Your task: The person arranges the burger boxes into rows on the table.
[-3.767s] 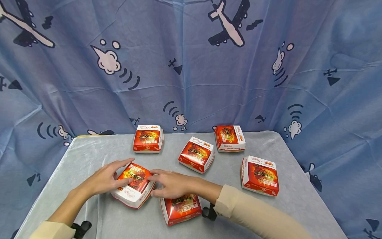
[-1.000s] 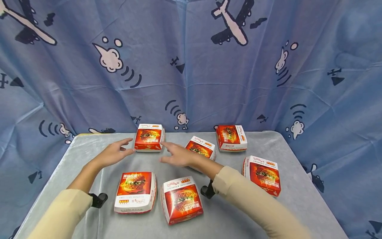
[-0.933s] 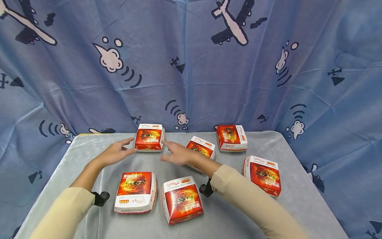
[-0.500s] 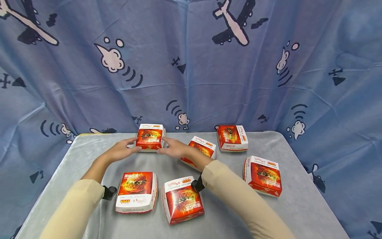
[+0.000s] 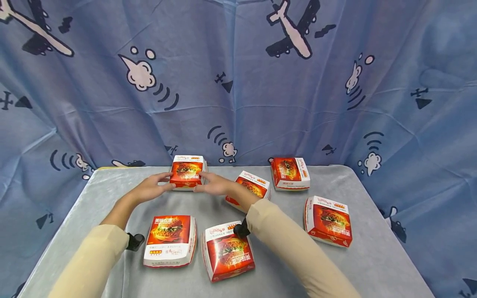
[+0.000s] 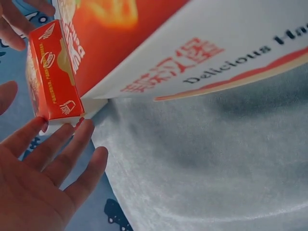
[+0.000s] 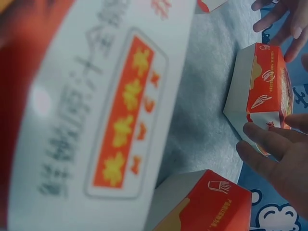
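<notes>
In the head view a red and white burger box (image 5: 186,170) sits at the table's back left. My left hand (image 5: 150,188) touches its left side, and my right hand (image 5: 216,185) touches its right side. The left wrist view shows the fairly straight fingers of the left hand (image 6: 43,178) against the box's (image 6: 53,72) lower edge. In the right wrist view, fingertips of the right hand (image 7: 288,159) meet the same box (image 7: 260,91), which rests on the cloth. My right forearm partly covers another burger box (image 5: 251,184).
Two burger boxes lie at the front, one at left (image 5: 170,240) and one at centre (image 5: 229,252). Another (image 5: 290,174) stands at the back right, one more (image 5: 328,221) at right. Grey cloth covers the table (image 5: 376,256); a blue printed curtain (image 5: 238,74) hangs behind.
Both hands have left the front-left burger box, which now lies turned straighter than 3.8 seconds ago. They have moved to the back-left box and come inward onto its sides.
</notes>
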`<state>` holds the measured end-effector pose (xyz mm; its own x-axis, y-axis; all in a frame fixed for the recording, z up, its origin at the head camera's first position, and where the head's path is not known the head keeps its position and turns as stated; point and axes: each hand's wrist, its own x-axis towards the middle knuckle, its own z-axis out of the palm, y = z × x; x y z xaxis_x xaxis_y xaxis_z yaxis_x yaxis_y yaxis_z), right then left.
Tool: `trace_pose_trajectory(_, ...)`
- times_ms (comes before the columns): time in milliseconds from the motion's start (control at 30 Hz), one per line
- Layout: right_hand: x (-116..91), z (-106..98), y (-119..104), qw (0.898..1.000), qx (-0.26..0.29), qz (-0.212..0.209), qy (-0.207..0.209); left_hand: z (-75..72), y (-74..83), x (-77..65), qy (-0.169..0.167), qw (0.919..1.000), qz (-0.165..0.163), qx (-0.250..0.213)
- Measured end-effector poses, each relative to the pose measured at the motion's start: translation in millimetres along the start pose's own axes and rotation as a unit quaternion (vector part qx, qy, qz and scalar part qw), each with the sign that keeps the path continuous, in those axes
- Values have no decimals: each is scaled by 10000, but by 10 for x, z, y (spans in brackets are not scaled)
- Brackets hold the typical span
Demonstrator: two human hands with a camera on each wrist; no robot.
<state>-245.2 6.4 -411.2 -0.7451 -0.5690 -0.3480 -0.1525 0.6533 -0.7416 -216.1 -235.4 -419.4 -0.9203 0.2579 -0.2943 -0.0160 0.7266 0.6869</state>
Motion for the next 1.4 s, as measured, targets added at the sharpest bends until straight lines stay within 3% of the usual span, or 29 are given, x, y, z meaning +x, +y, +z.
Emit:
trace_pose_trajectory(467,-23,33,-44,9998,-168,-64,-36,0,87,6,134,9999,15,-3)
trace_pose_trajectory(900,-68,103,-104,9992,-369,-121,-133,-15,108,-29,256,9993,28,263)
trace_pose_trajectory(1133,-92,160,-145,9979,-444,-427,-181,-4,118,-28,207,9978,-182,607)
trace_pose_trajectory(1400,-144,186,-216,9987,-273,-334,-286,-7,112,-47,342,9976,-17,596)
